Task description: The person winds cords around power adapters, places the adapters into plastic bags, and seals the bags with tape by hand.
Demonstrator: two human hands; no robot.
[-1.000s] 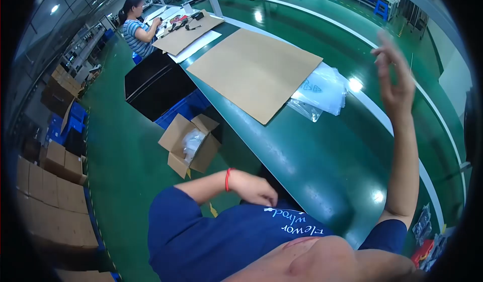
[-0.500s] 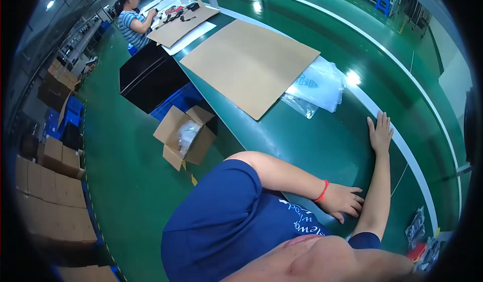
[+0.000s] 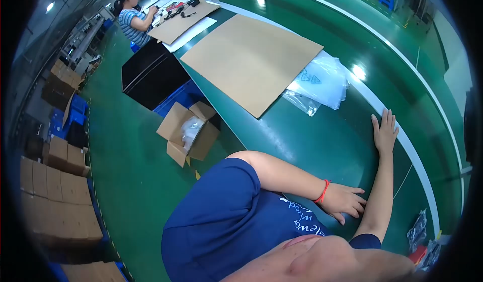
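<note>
My left hand (image 3: 344, 201), with a red cord bracelet (image 3: 323, 191) at its wrist, lies palm down with its fingers spread on the green tabletop (image 3: 307, 151). Its fingertips come close to my right forearm (image 3: 378, 196); whether they touch it I cannot tell. Farther out, my right hand (image 3: 386, 133) rests flat by the table's pale far edge (image 3: 410, 151), fingers stretched and thumb apart. Neither hand holds anything. Beyond them on the table lie clear plastic bags (image 3: 322, 83) with printed marks, partly beneath a flat brown cardboard sheet (image 3: 254, 63).
An open cardboard box (image 3: 191, 133) with clear plastic inside stands beside the table, near a black box (image 3: 153, 76) above a blue bin. A co-worker (image 3: 136, 23) is at the far end by another cardboard sheet (image 3: 186, 21). Stacked cartons (image 3: 58, 201) line the left.
The whole view has shifted slightly, the surroundings sliding a little right near the hands. Both hands keep their poses on the table. The bags and cardboard sheet look unmoved.
</note>
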